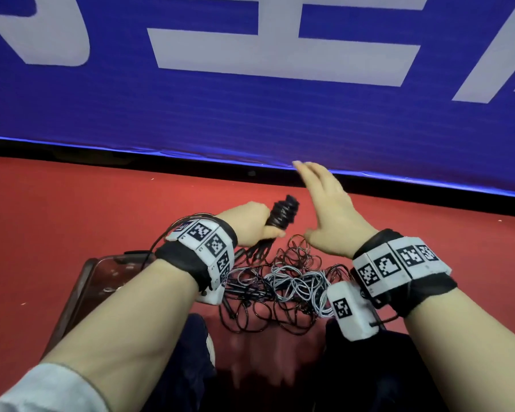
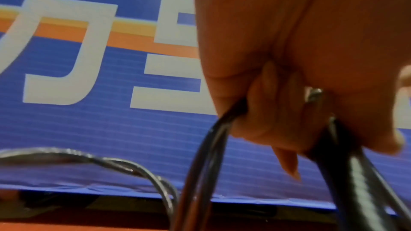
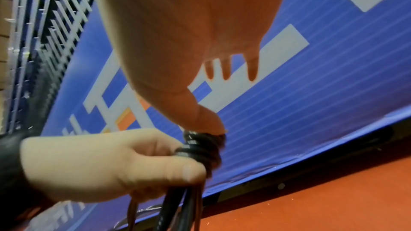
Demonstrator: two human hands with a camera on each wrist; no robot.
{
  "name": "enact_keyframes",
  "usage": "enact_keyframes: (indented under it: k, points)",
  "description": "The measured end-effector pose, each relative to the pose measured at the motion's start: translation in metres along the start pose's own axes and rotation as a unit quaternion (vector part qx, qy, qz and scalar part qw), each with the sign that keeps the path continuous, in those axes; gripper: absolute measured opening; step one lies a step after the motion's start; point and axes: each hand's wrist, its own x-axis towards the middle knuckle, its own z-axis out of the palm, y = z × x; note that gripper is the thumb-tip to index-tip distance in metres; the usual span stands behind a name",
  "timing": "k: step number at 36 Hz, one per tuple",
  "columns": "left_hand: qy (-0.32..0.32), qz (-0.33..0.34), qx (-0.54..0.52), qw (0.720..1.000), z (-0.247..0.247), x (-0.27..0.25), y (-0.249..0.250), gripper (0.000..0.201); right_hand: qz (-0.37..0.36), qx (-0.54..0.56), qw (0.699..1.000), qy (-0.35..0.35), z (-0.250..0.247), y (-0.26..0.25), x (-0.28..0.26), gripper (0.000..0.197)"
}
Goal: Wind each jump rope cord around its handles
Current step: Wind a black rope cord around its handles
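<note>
My left hand (image 1: 250,224) grips a pair of black jump rope handles (image 1: 283,215) with dark cord wound in coils round their upper part; the same bundle (image 3: 201,148) shows in the right wrist view, with loose cord ends hanging below the fist. In the left wrist view black cords (image 2: 206,148) run down out of the curled fingers. My right hand (image 1: 324,209) is beside the bundle with its fingers straight and spread, holding nothing. A tangle of dark and grey-white cords (image 1: 283,283) lies on the red floor below both hands.
A blue banner (image 1: 250,99) with large white characters stands upright just beyond the hands, its lower edge at the red floor (image 1: 72,209). A dark brown tray-like object (image 1: 92,289) sits at the left under my forearm. My dark-clothed legs (image 1: 369,367) are at the bottom.
</note>
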Motion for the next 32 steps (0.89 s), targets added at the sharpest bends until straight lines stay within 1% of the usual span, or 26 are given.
enact_keyframes:
  k: [2, 4, 6, 7, 8, 10, 11, 12, 14, 16, 19, 21, 23, 24, 26, 29, 30, 32]
  points:
    - [-0.049, 0.003, 0.022, 0.999, 0.005, 0.000, 0.002, 0.042, -0.076, -0.041, 0.995, -0.042, 0.000, -0.007, 0.000, 0.103]
    - [-0.080, 0.017, 0.014, 0.997, 0.007, -0.001, 0.001, 0.047, -0.126, -0.082, 0.984, -0.098, 0.003, -0.014, -0.001, 0.093]
    - [-0.102, 0.046, -0.022, 0.993, 0.004, -0.003, 0.001, 0.052, -0.138, -0.103, 0.975, -0.139, 0.009, -0.018, -0.002, 0.091]
    - [-0.113, 0.067, -0.038, 0.991, 0.001, -0.005, 0.002, 0.048, -0.130, -0.101, 0.974, -0.154, 0.011, -0.019, -0.003, 0.094]
    - [-0.124, 0.080, -0.053, 0.988, -0.001, -0.006, 0.003, 0.041, -0.124, -0.097, 0.974, -0.162, 0.013, -0.019, -0.003, 0.097]
    - [-0.139, 0.091, -0.104, 0.981, -0.003, -0.004, 0.001, 0.019, -0.134, -0.087, 0.976, -0.152, 0.015, -0.019, -0.003, 0.100]
    - [-0.151, 0.087, -0.133, 0.976, -0.003, -0.003, -0.001, 0.023, -0.145, -0.082, 0.976, -0.139, 0.016, -0.018, -0.003, 0.100]
    - [-0.165, 0.083, -0.155, 0.970, -0.003, -0.004, -0.003, 0.031, -0.157, -0.080, 0.976, -0.128, 0.017, -0.017, -0.003, 0.099]
    - [-0.193, 0.077, -0.182, 0.961, -0.003, -0.007, -0.007, 0.040, -0.177, -0.075, 0.974, -0.116, 0.020, -0.017, -0.002, 0.098]
    - [-0.233, 0.083, -0.212, 0.946, -0.003, -0.010, -0.012, 0.044, -0.196, -0.071, 0.973, -0.103, 0.026, -0.016, -0.002, 0.095]
    - [-0.279, 0.097, -0.277, 0.914, -0.003, -0.014, -0.015, 0.047, -0.229, -0.055, 0.970, -0.062, 0.032, -0.011, -0.002, 0.089]
    - [-0.298, 0.119, -0.316, 0.893, -0.004, -0.016, -0.019, 0.048, -0.230, -0.026, 0.972, -0.044, 0.031, -0.009, -0.002, 0.077]
    - [-0.310, 0.131, -0.340, 0.878, -0.006, -0.019, -0.025, 0.047, -0.241, -0.015, 0.970, -0.024, 0.027, -0.011, -0.003, 0.051]
    - [-0.316, 0.133, -0.349, 0.872, -0.006, -0.019, -0.029, 0.048, -0.252, -0.024, 0.967, -0.020, 0.026, -0.012, -0.004, 0.042]
    - [-0.327, 0.135, -0.352, 0.867, -0.005, -0.021, -0.033, 0.055, -0.270, -0.054, 0.961, -0.021, 0.027, -0.016, -0.006, 0.032]
    - [-0.314, 0.140, -0.333, 0.878, -0.003, -0.024, -0.032, 0.062, -0.271, -0.074, 0.960, -0.021, 0.028, -0.022, -0.007, 0.025]
    - [-0.308, 0.143, -0.331, 0.880, -0.003, -0.026, -0.029, 0.061, -0.264, -0.073, 0.962, -0.020, 0.027, -0.023, -0.007, 0.024]
    - [-0.294, 0.142, -0.343, 0.881, -0.006, -0.027, -0.026, 0.059, -0.247, -0.069, 0.966, -0.019, 0.022, -0.026, -0.007, 0.028]
